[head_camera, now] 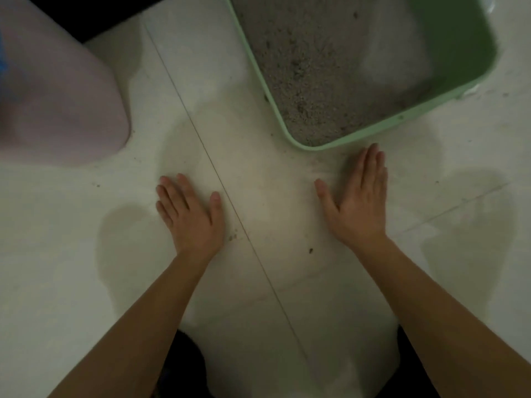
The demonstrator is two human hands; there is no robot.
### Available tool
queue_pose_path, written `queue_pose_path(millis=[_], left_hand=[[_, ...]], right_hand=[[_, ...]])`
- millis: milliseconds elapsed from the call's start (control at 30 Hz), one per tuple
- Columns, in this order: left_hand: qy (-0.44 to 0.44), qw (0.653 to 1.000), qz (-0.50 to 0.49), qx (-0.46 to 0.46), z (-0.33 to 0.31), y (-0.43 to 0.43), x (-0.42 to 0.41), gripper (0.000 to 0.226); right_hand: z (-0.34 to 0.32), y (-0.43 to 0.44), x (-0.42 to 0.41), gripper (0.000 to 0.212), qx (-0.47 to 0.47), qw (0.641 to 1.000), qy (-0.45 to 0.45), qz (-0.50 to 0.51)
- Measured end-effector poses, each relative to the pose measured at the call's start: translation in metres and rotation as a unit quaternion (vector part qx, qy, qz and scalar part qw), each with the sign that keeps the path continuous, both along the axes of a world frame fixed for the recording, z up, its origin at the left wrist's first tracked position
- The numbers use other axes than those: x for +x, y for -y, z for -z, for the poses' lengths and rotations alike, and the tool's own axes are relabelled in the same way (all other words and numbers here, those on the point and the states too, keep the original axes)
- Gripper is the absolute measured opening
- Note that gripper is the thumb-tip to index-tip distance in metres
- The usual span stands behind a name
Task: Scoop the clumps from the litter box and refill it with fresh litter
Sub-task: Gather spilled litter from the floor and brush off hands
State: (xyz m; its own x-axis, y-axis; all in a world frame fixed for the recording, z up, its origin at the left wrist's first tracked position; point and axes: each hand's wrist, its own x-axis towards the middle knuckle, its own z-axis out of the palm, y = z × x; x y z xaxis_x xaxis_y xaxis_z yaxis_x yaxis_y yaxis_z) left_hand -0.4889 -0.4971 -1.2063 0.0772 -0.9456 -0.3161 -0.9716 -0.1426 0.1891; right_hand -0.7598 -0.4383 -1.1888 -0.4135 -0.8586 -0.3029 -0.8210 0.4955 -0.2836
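pale tiled floor (86, 254) with scattered grit; the green litter box (339, 143) of grey litter (310, 67) sits upper right. left hand (191, 216) and right hand (360, 202) lie flat, fingers straight, holding nothing.

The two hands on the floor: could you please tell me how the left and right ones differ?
The left hand lies left of the tile seam, fingers slightly apart; the right hand lies right of it, fingers pressed together. The right hand's fingertips nearly reach the green litter box; the left hand sits farther off. Both lie flat, palm down, holding nothing.
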Motion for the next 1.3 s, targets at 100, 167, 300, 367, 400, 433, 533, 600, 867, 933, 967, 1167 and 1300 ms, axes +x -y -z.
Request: queue_pose_path(millis=[100,167,300,367,400,433,533,600,867,933,967,1167,1300], left_hand=[[-0.007,0.997,0.044,-0.067,0.012,0.044,-0.003,0.08],[-0.016,0.992,0.074,-0.097,0.019,0.076,-0.006,0.077],[-0.049,0.99,0.089,-0.101,0.02,0.115,-0.011,0.069],[-0.077,0.988,0.109,-0.077,0.009,0.113,-0.006,0.065],[-0.084,0.987,0.115,-0.07,0.002,0.109,0.001,0.062],[-0.087,0.986,0.118,-0.076,-0.003,0.106,0.008,0.061],[-0.105,0.983,0.072,-0.129,-0.012,0.094,0.029,0.061],[-0.105,0.979,0.035,-0.172,-0.008,0.081,0.049,0.058],[0.009,0.975,-0.174,-0.141,0.009,0.049,0.105,0.071],[0.009,0.972,-0.202,-0.116,0.015,0.056,0.102,0.071],[0.009,0.974,-0.199,-0.11,0.019,0.059,0.1,0.069],[-0.019,0.991,-0.062,-0.117,0.024,0.051,0.059,0.07],[-0.091,0.984,0.059,-0.138,0.018,0.057,0.038,0.06]], right_hand=[[0.016,0.018,0.008,0.102,-0.001,0.999,-0.011,0.044],[0.026,0.024,0.029,0.103,-0.019,0.999,-0.031,0.039],[0.031,0.022,0.094,0.092,-0.063,0.99,0.006,-0.127],[0.024,0.021,0.12,0.085,-0.052,0.973,0.038,-0.222],[0.018,0.023,0.126,0.083,-0.042,0.965,0.052,-0.255],[0.014,0.029,0.128,0.081,-0.039,0.96,0.063,-0.27],[0.011,0.077,0.126,0.078,-0.068,0.959,0.053,-0.271],[0.012,0.12,0.122,0.08,-0.072,0.963,0.013,-0.26],[0.012,0.171,0.117,0.093,-0.003,0.987,-0.036,-0.158],[0.016,0.149,0.121,0.096,0.001,0.994,-0.003,-0.113],[0.018,0.136,0.121,0.097,0.003,0.994,-0.007,-0.11],[0.016,0.066,0.127,0.092,0.002,0.986,-0.073,-0.15],[0.017,0.068,0.126,0.066,-0.095,0.971,0.017,-0.221]])
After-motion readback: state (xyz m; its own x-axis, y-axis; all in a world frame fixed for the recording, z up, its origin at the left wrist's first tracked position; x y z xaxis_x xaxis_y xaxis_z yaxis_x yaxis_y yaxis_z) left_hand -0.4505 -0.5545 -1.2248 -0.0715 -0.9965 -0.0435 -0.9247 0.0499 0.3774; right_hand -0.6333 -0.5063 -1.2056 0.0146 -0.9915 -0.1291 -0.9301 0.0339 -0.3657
